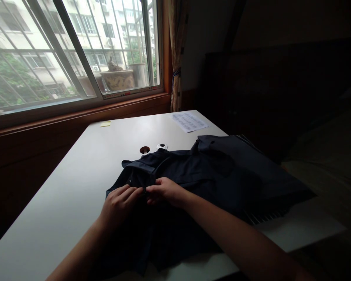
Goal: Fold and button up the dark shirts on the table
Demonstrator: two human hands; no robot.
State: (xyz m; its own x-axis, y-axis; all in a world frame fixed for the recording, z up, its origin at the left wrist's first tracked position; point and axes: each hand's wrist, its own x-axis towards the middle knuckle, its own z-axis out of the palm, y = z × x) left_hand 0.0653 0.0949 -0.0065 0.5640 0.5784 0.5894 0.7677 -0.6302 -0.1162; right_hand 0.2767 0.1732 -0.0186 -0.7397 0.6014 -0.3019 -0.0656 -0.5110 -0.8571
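Observation:
A dark navy garment [187, 168], which looks like a shirt with a collar, lies bunched on the white table. My left hand [119, 199] is closed on its cloth near the collar end, fingers curled over the fabric. Close beside it, my right hand [163, 191] pinches the same cloth between thumb and fingers. The fingertips of both hands almost meet there. What exactly they pinch is too dark and small to make out. Farther right lies another dark folded cloth [251, 168], partly under or against the garment, with a striped edge showing below it.
The white table [61, 195] stands below a barred window [76, 50]. A printed sheet [190, 121] lies at its far right, a yellow note [105, 124] at its far left. A cable hole [144, 150] and a round cover [162, 146] sit behind the garment. A curtain [177, 58] hangs right of the window.

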